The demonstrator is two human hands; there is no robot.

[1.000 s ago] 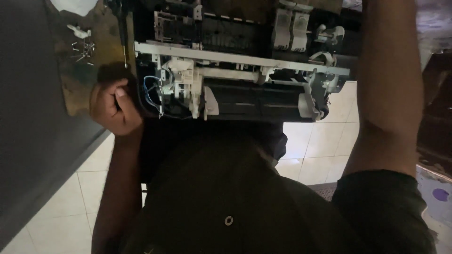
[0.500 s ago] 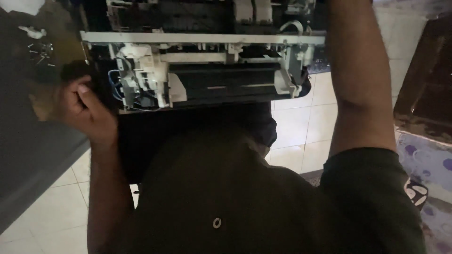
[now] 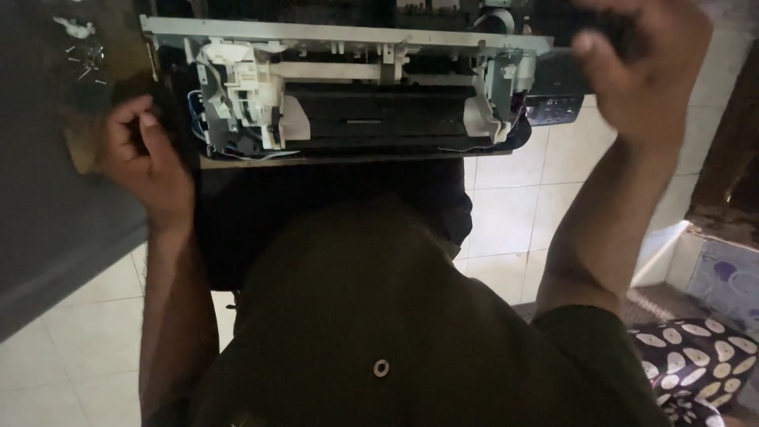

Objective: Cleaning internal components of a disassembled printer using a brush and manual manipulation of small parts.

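Hands clamp opposite printer (image 3: 356, 119) edges: left hand (image 3: 146, 158) grip wraps left edge, right hand (image 3: 640, 75) pinches right corner.

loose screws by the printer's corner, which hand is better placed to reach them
Left, probably. The left hand grips the opened printer at its left end, right beside the loose screws on the surface there. The right hand is up at the printer's far right end, across the whole machine.

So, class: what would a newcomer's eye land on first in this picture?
The opened printer at top centre, its white plastic parts and metal rail laid bare. The left hand grips its left edge, and the right hand is raised at its right end. Loose screws lie at top left.
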